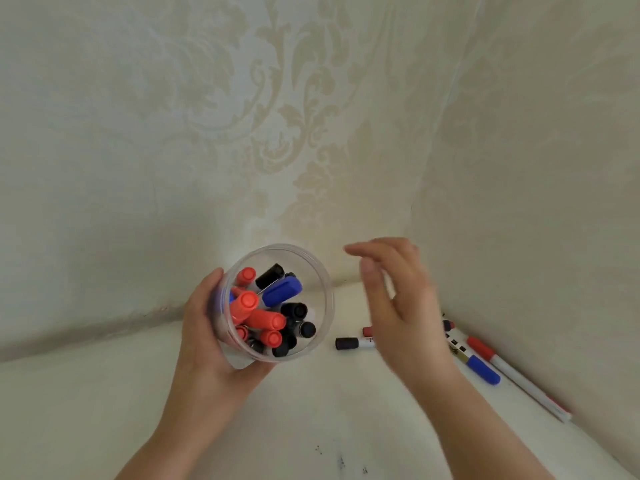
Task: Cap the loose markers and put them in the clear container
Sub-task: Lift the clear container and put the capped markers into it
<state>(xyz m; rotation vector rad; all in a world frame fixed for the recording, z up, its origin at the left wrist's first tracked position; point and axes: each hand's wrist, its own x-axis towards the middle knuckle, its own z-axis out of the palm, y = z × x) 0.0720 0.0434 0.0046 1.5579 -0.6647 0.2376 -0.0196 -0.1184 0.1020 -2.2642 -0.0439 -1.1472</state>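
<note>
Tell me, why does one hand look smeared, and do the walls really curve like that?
Head view: the empty right hand is motion-blurred, its fingers ghosted; the left hand gripping the clear round plastic container of capped markers looks sharp. The wide-angle lens bows the patterned cream wall and the white table edges. Lighting is soft, with a faint bright patch behind the container.

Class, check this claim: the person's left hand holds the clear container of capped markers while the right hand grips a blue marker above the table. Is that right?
Not quite. The head view shows the right hand empty, its fingers relaxed; the blue marker lies on the table. The left hand does hold the clear container.
</note>
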